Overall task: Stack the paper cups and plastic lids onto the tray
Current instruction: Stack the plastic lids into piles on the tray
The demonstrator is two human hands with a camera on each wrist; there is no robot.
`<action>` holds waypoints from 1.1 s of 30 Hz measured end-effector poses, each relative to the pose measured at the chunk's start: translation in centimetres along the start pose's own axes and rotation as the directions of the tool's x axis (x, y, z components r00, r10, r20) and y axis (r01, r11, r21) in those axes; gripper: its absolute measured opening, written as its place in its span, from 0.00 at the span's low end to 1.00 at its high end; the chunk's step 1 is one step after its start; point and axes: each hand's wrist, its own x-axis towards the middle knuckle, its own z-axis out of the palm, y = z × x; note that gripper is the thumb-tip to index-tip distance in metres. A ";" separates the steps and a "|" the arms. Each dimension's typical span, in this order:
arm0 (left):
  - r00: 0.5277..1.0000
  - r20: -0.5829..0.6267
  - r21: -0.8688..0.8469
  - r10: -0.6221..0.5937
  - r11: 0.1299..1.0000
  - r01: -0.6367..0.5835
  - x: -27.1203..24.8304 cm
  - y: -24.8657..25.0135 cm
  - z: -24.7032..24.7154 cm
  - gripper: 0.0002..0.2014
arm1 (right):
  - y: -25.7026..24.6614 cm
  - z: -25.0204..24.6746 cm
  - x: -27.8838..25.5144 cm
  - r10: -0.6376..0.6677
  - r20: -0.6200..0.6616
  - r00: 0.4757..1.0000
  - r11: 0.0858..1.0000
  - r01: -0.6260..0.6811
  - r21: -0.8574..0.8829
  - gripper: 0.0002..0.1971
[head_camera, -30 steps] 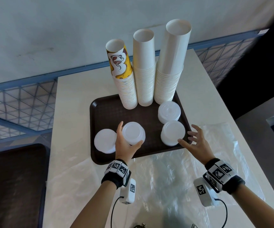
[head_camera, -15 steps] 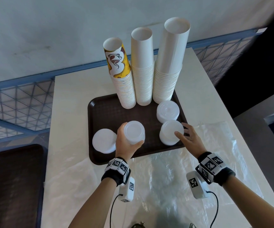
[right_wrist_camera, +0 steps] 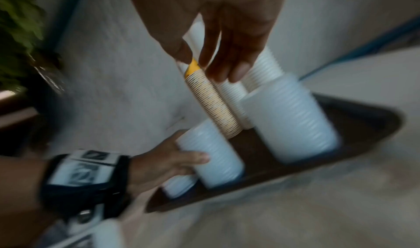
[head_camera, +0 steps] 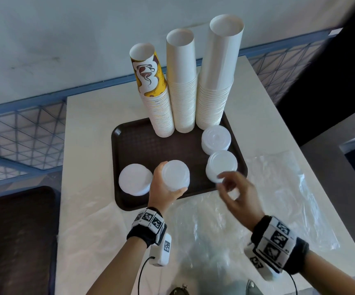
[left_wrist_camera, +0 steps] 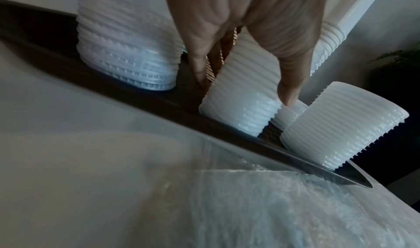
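Note:
A dark brown tray (head_camera: 134, 145) carries three tall cup stacks at its back: a yellow patterned stack (head_camera: 151, 86), a white stack (head_camera: 182, 81) and a taller white stack (head_camera: 219, 71). Several stacks of white plastic lids stand nearer me. My left hand (head_camera: 163, 188) grips the middle lid stack (head_camera: 175, 174) between thumb and fingers, which the left wrist view confirms on the same stack (left_wrist_camera: 240, 108). Another lid stack (head_camera: 135, 182) stands at the tray's left edge. My right hand (head_camera: 234, 190), blurred and empty with loose fingers, hovers just in front of the front right lid stack (head_camera: 221, 165); a further stack (head_camera: 216, 140) stands behind that.
Crumpled clear plastic sheeting (head_camera: 278, 188) covers the near part of the white table (head_camera: 87, 124). A second dark tray (head_camera: 17, 231) lies lower at the left, off the table. A blue mesh railing (head_camera: 23, 128) and a wall are behind.
My right hand reached onto the front right lid stack, then drew back toward me and a little left. My left hand has kept its grip on the middle lid stack.

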 end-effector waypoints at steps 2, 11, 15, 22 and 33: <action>1.000 0.028 0.019 -0.002 1.000 0.001 -0.1 -0.3 -0.5 0.48 | -1.1 2.3 -0.5 0.151 0.250 0.956 0.984 -0.170 0.058 0.10; 0.910 0.201 -0.336 -0.362 0.848 0.411 -3.1 -0.3 -2.8 0.48 | 0.7 8.0 3.4 0.587 0.447 0.675 0.705 -0.698 0.128 0.37; 0.826 0.253 -0.453 -0.503 0.693 0.561 -2.4 1.5 -2.0 0.10 | 0.5 8.9 4.2 0.602 0.455 0.657 0.679 -0.720 0.141 0.41; 0.876 0.158 -0.244 -0.455 0.842 0.481 -1.6 2.0 0.4 0.26 | 0.8 9.6 4.5 0.589 0.444 0.675 0.712 -0.694 0.110 0.18; 0.904 0.092 0.075 -0.417 0.909 0.411 -0.2 2.1 -0.7 0.26 | -0.4 9.6 5.4 0.613 0.386 0.689 0.758 -0.650 -0.044 0.20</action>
